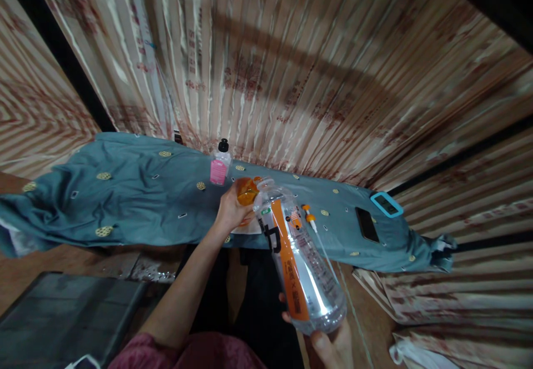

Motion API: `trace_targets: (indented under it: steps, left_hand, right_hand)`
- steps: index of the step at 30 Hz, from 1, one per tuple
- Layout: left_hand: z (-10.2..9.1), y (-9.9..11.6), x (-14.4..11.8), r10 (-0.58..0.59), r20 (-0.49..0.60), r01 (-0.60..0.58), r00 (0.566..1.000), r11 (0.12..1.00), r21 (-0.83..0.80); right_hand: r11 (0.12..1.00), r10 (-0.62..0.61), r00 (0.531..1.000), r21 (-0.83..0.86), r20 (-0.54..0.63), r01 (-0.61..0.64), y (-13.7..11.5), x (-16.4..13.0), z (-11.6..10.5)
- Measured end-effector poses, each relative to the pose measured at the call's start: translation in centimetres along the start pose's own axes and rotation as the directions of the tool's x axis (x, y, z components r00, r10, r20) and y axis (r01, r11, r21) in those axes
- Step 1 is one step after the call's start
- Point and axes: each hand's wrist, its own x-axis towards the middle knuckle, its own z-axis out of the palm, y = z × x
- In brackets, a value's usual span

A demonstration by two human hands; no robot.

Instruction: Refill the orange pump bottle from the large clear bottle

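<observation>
Fingers (239, 194) of the left hand (231, 210) are gripping the orange cap (247, 190) while the right hand (331, 344) is cradling the bottle (297, 258) (likely uncapping, needing a steady twist).

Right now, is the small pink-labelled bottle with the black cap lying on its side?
No, the small pink-labelled bottle stands upright on the teal cloth, its black cap pointing up, beyond the left hand.
</observation>
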Motion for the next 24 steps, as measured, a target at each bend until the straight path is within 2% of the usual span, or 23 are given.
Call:
trace_targets:
  steps: [5,11,15,24]
  left_hand:
    - [0.0,0.3,0.1,0.005,-0.025,-0.004,1.000,1.000,0.018]
    - [0.5,-0.3,0.1,-0.024,-0.008,0.024,1.000,0.999,-0.049]
    - [0.8,-1.2,0.0,-0.014,-0.031,0.011,0.999,0.995,-0.096]
    - [1.1,-2.3,-0.1,0.032,-0.011,-0.033,0.999,0.991,-0.130]
  right_hand:
    - [1.000,0.015,0.999,-0.008,-0.030,-0.015,-0.1,0.1,-0.1]
    - [0.999,0.019,0.997,-0.039,-0.068,-0.022,-0.1,0.0,0.1]
    - [1.000,0.010,0.999,-0.027,-0.047,-0.011,-0.2,-0.2,0.4]
    - [1.000,-0.005,1.000,0.024,0.021,0.004,-0.3,-0.2,0.4]
